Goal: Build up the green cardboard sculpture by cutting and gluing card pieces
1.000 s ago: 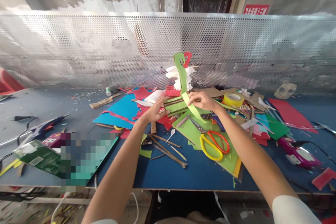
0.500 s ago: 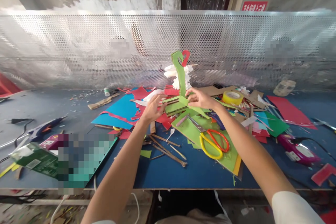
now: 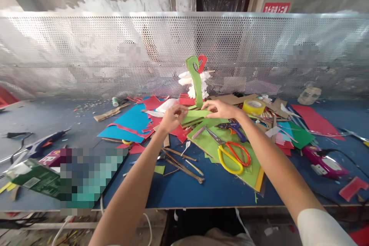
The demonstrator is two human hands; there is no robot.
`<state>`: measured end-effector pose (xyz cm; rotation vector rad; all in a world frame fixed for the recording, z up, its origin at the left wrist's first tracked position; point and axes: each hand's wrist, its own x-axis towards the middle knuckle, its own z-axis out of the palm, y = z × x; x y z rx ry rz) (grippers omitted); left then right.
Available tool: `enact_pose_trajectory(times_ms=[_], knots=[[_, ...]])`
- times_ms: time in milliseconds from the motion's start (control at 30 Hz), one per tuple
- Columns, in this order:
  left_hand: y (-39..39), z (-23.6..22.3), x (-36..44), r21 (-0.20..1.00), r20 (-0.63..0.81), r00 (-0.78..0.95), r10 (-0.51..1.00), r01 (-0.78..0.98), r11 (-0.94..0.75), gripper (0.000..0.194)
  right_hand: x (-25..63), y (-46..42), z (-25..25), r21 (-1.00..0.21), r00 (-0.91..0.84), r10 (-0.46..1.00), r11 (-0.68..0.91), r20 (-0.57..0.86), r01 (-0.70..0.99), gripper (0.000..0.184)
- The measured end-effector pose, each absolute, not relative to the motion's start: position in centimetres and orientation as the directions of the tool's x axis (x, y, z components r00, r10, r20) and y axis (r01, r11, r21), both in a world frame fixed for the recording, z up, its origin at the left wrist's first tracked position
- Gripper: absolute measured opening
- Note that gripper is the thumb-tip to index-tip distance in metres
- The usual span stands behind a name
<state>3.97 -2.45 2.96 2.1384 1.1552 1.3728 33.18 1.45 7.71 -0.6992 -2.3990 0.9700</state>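
A narrow light-green paper strip (image 3: 197,114) lies stretched sideways along the near side of a green cardboard body (image 3: 188,122). My left hand (image 3: 173,117) pinches its left end against the body, and the fingers of my right hand (image 3: 219,110) are closed on its right end. From the body rises a curved green neck piece (image 3: 197,86) with a hooked top. White ruffled pieces (image 3: 203,86) and a red loop (image 3: 202,63) show behind the neck. Just right of the body lies a blue glue gun (image 3: 238,130), with orange-and-yellow-handled scissors (image 3: 230,157) on green sheets nearer me.
Yellow tape (image 3: 253,107) sits at the back right among cardboard scraps. Blue card (image 3: 127,125) and red scraps lie on the left; brown sticks (image 3: 184,167) in front. A second glue gun (image 3: 47,140) lies far left. A perforated metal panel (image 3: 100,57) stands behind the table.
The strip hung down loosely to the right from my right hand; it now lies straight across the body between both hands. My right hand has lowered slightly, and the glue gun is less covered.
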Motion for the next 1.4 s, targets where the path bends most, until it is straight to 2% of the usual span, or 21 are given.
enact_pose_trajectory(times_ms=[300, 467, 600, 733, 900, 1000, 1067, 1167, 1267, 1400], knots=[[-1.6, 2.4, 2.2, 0.702, 0.582, 0.148, 0.8, 0.405, -0.586, 0.03, 35.8, 3.2, 7.2, -0.746, -0.659, 0.713, 0.57, 0.241, 0.344, 0.021], [-1.5, 2.7, 2.1, 0.655, 0.615, 0.136, 0.777, 0.461, -0.599, 0.023, 35.3, 3.7, 6.6, -0.674, -0.565, 0.711, 0.66, 0.417, 0.332, 0.013], [-1.7, 3.0, 1.6, 0.604, 0.618, 0.21, 0.758, 0.49, -0.629, 0.02, 34.8, 4.4, 5.5, -0.569, -0.463, 0.676, 0.735, 0.574, 0.369, 0.022], [-1.8, 2.9, 0.9, 0.571, 0.599, 0.292, 0.746, 0.497, -0.653, 0.019, 34.1, 4.9, 4.4, -0.51, -0.463, 0.638, 0.77, 0.615, 0.384, 0.027], [-1.8, 3.0, 0.5, 0.535, 0.556, 0.371, 0.744, 0.525, -0.662, 0.021, 33.7, 5.4, 3.3, -0.509, -0.43, 0.649, 0.76, 0.628, 0.404, 0.027], [-1.7, 2.8, 0.5, 0.544, 0.57, 0.333, 0.751, 0.533, -0.648, 0.027, 33.6, 5.8, 2.8, -0.535, -0.413, 0.67, 0.742, 0.616, 0.404, 0.026], [-1.3, 2.4, 0.5, 0.58, 0.577, 0.26, 0.775, 0.537, -0.612, 0.031, 33.4, 6.1, 2.6, -0.547, -0.408, 0.674, 0.738, 0.616, 0.396, 0.025], [-0.4, 1.5, 0.6, 0.716, 0.52, 0.12, 0.846, 0.479, -0.508, 0.048, 33.3, 6.2, 2.3, -0.556, -0.411, 0.677, 0.736, 0.61, 0.386, 0.024], [0.4, 0.5, 0.6, 0.865, 0.363, 0.048, 0.931, 0.354, -0.355, 0.064, 33.2, 6.1, 2.3, -0.565, -0.412, 0.681, 0.732, 0.605, 0.382, 0.023], [0.7, -0.1, 1.1, 0.97, 0.141, 0.047, 0.989, 0.196, -0.147, 0.06, 33.3, 6.1, 2.3, -0.573, -0.427, 0.677, 0.736, 0.6, 0.36, 0.025]])
